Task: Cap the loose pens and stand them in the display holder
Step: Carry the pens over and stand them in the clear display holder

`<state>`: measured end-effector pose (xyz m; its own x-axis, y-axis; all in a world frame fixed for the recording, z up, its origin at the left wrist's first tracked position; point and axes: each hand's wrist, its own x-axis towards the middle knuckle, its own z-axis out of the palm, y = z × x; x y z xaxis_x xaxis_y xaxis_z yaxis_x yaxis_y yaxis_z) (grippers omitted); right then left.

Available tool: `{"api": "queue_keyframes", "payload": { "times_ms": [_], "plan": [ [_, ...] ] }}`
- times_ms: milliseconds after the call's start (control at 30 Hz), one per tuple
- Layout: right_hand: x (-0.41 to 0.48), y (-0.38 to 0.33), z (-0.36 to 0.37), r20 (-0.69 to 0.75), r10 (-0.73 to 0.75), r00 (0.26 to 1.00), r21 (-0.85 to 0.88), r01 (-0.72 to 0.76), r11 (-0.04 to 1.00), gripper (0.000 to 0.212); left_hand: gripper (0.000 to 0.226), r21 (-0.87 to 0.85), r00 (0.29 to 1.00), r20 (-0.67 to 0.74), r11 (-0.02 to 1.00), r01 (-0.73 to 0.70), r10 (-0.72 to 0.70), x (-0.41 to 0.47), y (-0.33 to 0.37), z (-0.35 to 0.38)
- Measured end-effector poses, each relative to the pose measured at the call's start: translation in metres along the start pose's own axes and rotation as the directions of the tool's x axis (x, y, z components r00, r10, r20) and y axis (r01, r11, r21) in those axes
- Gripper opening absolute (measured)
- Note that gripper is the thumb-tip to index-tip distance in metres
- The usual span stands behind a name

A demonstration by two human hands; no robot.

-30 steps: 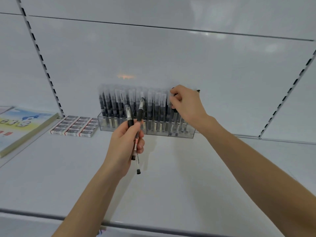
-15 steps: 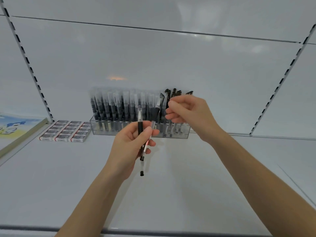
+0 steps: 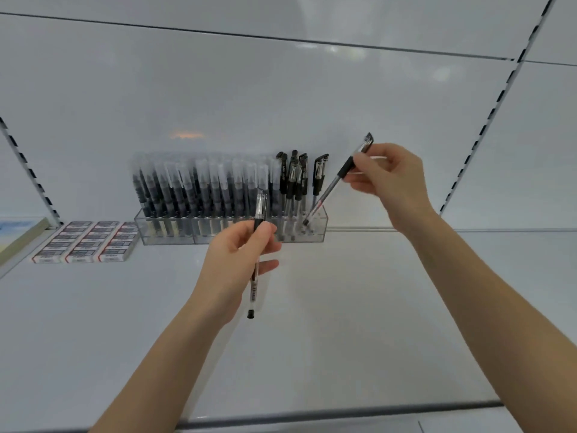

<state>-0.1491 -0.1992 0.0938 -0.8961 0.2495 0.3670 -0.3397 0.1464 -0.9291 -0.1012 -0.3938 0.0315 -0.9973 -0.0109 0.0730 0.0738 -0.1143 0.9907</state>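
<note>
A clear acrylic display holder [image 3: 318, 234] stands at the back of the white shelf, packed with several capped pens. My right hand [image 3: 385, 179] pinches a capped black pen [image 3: 331, 185] near its grip; the pen leans and its lower end sits at the holder's right end. My left hand [image 3: 237, 260] holds a second capped pen [image 3: 254, 289] upright in front of the holder, its cap above my fingers and its tail hanging below my palm.
Rows of boxed erasers [image 3: 84, 242] lie left of the holder. A book [image 3: 18, 235] sits at the far left edge. Slotted shelf uprights [image 3: 487, 126] run along the back wall. The shelf's front edge [image 3: 312, 415] is near me.
My right hand took one pen from my left hand and carried it right, its lower end now at the holder's right end. My left hand holds one pen instead of two.
</note>
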Motion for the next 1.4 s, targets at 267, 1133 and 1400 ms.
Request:
{"api": "queue_keyframes", "payload": {
  "times_ms": [267,1133,1400],
  "plan": [
    [0.027,0.008,0.013,0.131,-0.203,0.970,-0.223,0.229,0.947,0.012,0.013,-0.054,0.989,-0.143,0.998,-0.037,0.029,-0.001,0.002,0.015],
    [0.027,0.022,0.009,0.436,-0.067,0.898,-0.277,0.205,0.939,0.006,0.010,-0.027,0.976,-0.192,0.994,-0.108,0.101,0.006,0.002,0.050],
    [-0.007,0.015,-0.011,0.549,-0.027,0.835,-0.065,0.074,0.995,0.009,0.014,0.103,0.976,-0.115,0.979,-0.173,0.185,0.009,0.000,0.066]
  ]
}}
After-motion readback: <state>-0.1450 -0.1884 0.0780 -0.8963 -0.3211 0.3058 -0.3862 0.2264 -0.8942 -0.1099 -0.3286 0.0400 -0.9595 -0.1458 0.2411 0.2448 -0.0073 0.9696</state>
